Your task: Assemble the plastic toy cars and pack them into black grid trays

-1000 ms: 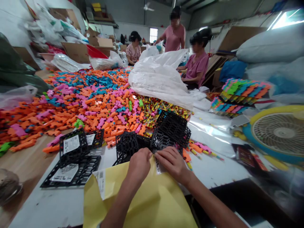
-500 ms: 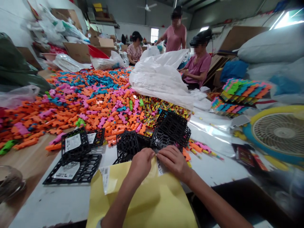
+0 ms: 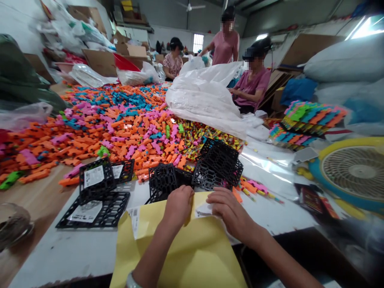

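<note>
A large yellow sticker backing sheet (image 3: 199, 252) lies in front of me with its top edge bent up. My left hand (image 3: 179, 206) is closed on that top edge, fingertips pressed together. Beside it, my right hand (image 3: 232, 214) has its fingers curled over a white label (image 3: 204, 209) with small print, partly lifted at the sheet's top. Another white label (image 3: 135, 222) sits at the sheet's left corner. Beyond my hands are black plastic grid trays (image 3: 162, 180). More black trays (image 3: 109, 210) on the left carry white labels.
A broad heap of orange, pink and blue toy pieces (image 3: 135, 128) covers the table's far part. A big white plastic bag (image 3: 204, 94) lies behind it. A fan (image 3: 360, 170) stands right, a clear container (image 3: 13, 226) left. Three co-workers are at the back.
My right hand has moved a little right, away from my left, and the white label now shows raised by its fingers. My left hand keeps its hold on the sheet.
</note>
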Available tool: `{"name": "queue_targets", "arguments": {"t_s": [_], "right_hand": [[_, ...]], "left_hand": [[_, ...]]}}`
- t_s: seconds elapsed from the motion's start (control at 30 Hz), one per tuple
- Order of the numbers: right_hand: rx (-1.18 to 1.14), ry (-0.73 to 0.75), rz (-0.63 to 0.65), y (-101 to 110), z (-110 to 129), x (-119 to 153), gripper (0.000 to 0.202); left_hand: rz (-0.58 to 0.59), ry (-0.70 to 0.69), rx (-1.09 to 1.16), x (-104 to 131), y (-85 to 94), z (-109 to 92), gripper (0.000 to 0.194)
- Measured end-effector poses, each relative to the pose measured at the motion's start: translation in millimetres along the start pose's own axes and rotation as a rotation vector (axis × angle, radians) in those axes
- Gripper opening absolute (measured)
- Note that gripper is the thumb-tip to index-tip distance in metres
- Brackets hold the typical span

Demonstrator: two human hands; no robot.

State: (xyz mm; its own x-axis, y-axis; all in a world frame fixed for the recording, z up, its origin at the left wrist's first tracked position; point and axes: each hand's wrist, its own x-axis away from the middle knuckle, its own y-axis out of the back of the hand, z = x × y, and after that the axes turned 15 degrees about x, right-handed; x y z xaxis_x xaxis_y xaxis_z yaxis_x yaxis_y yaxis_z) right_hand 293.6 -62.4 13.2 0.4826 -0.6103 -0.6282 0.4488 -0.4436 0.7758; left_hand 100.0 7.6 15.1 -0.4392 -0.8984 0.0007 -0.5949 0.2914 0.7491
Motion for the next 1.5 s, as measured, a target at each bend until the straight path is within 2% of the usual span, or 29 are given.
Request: {"name": "queue_targets", "arguments": {"t_s": [0.13,0.23,0.3,0.4,0.47,0.53,0.63,0.73,0.87,1.0,1.07,1.17,1.23,1.33,1.43,1.5], "right_hand": [[-0.108,-0.117,-0.074,33.6,11.5,-5.7,0.018],[-0.193,-0.263,-0.189,58.8,17.1,-27.2,0.016],[-0.214,-0.345,-0.239,63.2,14.7,-47.8,0.014],[-0.269,-0.397,-0.17,40.1,1.9,-82.9,0.01],[-0.384,-0.376,-0.02,9.0,-8.7,-105.2,0.006],[-0.465,-0.336,0.13,-25.3,-17.0,-123.6,0.011],[-0.459,-0.286,0.291,-68.1,-21.5,-141.2,0.022],[-0.457,-0.2,0.424,-94.6,-19.3,-150.1,0.029],[-0.443,-0.127,0.495,-114.1,-16.2,-156.3,0.033],[-0.356,-0.093,0.531,-125.0,-15.1,-157.7,0.035],[-0.311,-0.064,0.536,-127.5,-14.2,-156.5,0.035],[-0.247,-0.009,0.516,-129.0,-13.1,-153.8,0.034],[-0.23,0.02,0.455,-130.7,-14.2,-152.6,0.039],[-0.295,-0.057,0.401,-137.7,-19.5,-152.9,0.054],[-0.354,-0.196,0.394,-149.2,-27.4,-154.3,0.051],[-0.277,-0.236,0.34,-156.4,-31.8,-154.1,0.042]], "left_hand": [[-0.005,-0.016,-0.062,1.8,-5.6,0.0,0.023],[0.0,-0.029,-0.104,4.0,-10.0,-2.6,0.024],[0.008,-0.047,-0.126,7.4,-13.6,-4.9,0.023],[-0.007,-0.069,-0.152,18.5,-19.5,-5.4,0.023],[-0.075,-0.097,-0.167,29.9,-22.6,-0.7,0.029],[-0.178,-0.145,-0.184,42.6,-24.3,8.4,0.037],[-0.254,-0.218,-0.185,58.5,-25.0,25.1,0.04],[-0.245,-0.26,-0.152,66.3,-26.8,37.0,0.039],[-0.322,-0.316,-0.138,68.4,-27.1,41.9,0.035],[-0.463,-0.349,-0.042,67.1,-13.8,44.2,0.032],[-0.53,-0.274,0.016,62.9,-2.5,47.6,0.033],[-0.602,-0.056,0.03,52.8,13.8,54.3,0.038],[-0.519,0.017,-0.013,47.5,19.8,57.0,0.039],[-0.348,-0.016,-0.081,47.6,17.5,56.5,0.038],[-0.314,-0.055,-0.127,54.5,6.2,56.3,0.039],[-0.302,-0.076,-0.155,58.9,-1.6,59.4,0.041]]}}
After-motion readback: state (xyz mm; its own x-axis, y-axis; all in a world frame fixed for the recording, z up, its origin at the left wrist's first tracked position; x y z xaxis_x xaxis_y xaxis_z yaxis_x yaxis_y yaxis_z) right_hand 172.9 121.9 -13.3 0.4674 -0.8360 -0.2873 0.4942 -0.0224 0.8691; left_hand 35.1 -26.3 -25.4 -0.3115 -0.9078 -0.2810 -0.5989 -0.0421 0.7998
